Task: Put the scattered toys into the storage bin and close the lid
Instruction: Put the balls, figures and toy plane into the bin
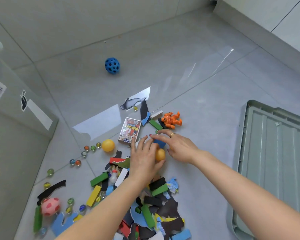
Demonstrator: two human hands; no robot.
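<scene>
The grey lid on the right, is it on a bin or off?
Off. The grey lid lies flat on the floor tiles, ribbed side up, with nothing under it. The bin itself cannot be made out for certain.

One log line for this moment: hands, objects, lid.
left hand: holds orange ball | right hand: fingers spread over blue block | grey plastic lid: on floor, right

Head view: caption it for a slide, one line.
Both hands, left hand and right hand, gather an orange ball from toys scattered on the floor, lid beside.

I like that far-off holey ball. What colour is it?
The ball is blue, seen in the head view.
</scene>
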